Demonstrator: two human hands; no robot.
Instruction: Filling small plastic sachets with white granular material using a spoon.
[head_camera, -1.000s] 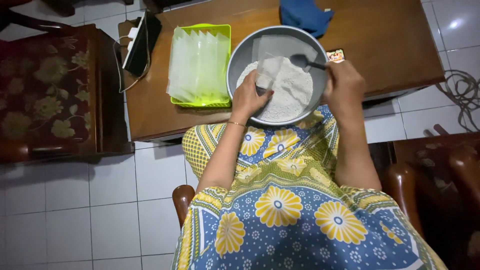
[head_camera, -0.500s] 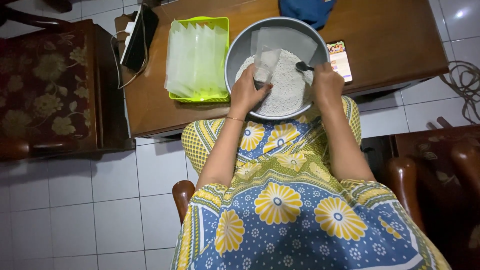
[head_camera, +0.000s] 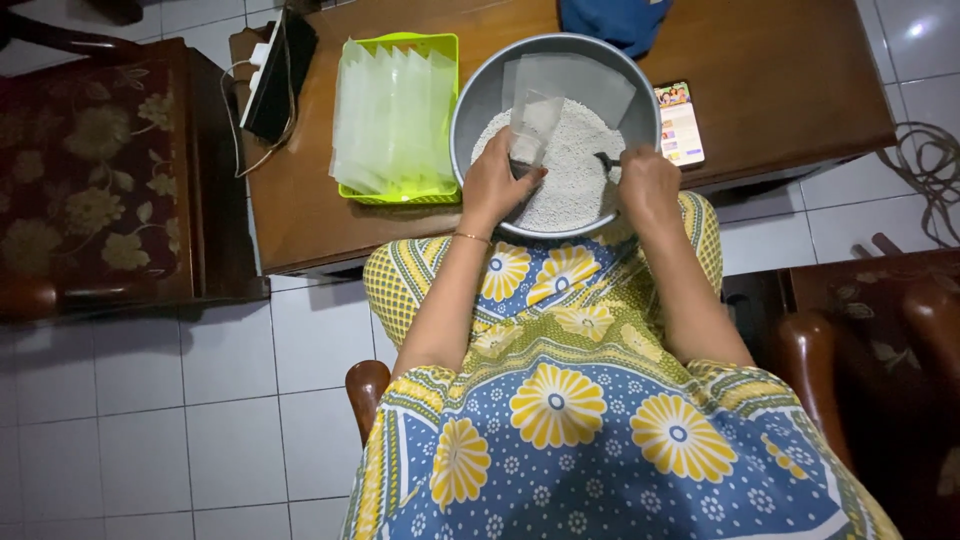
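A seated person's left hand (head_camera: 492, 185) pinches a small clear plastic bag (head_camera: 533, 128) by its lower edge, holding it upright over a round grey metal basin (head_camera: 478, 95), while the right hand (head_camera: 648, 185) is closed around the handle of a dark spoon (head_camera: 604, 160) whose bowl is dipped into the white grains (head_camera: 575, 175). Half a second earlier the bag lay lower and flatter against the grain and the spoon sat higher near the far rim; now the bag stands raised and open-mouthed and the spoon has come down beside it, so a scoop appears ready to go into the bag.

The grains look fine, dry and pebbly, heaped across the basin's floor, with a flat sheet of clear plastic (head_camera: 575, 80) resting against the far wall. The basin sits at the near edge of a brown wooden table (head_camera: 790, 70), touching the person's lap, which is draped in a blue and yellow flowered cloth (head_camera: 560, 400). Just left of the basin a lime-green tray (head_camera: 400, 195) holds a row of empty clear bags (head_camera: 390, 115). A phone (head_camera: 678, 122) lies just right of the basin, and a dark device with cables (head_camera: 278, 70) rests at the table's far left.
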